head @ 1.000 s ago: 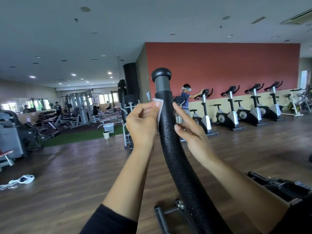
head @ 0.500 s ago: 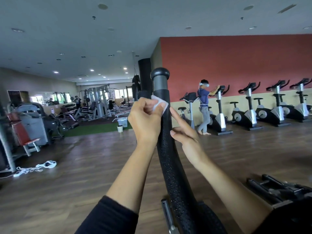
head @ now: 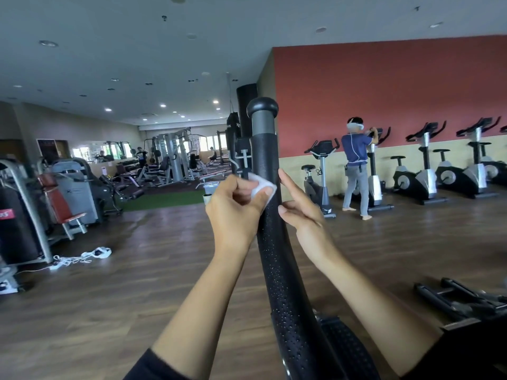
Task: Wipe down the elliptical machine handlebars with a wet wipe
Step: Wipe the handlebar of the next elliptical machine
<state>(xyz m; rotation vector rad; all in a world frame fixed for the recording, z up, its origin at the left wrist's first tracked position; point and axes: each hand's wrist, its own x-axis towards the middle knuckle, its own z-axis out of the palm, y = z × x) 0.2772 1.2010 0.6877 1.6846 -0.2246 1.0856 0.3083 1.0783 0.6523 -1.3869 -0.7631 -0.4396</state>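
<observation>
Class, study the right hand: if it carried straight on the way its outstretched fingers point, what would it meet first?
Most likely the black handlebar. The right hand points its fingers up and left, with the tips right at the bar's edge. Depth is unclear, so they may be touching it.

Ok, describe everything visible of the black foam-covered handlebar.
The black foam-covered handlebar rises from the bottom edge, curving to near upright at centre. Its dimpled, speckled grip ends under a bare grey metal collar and a rounded black cap. The left hand pinches a small white wet wipe against its left side; the right hand touches its right side with straight fingers.
</observation>
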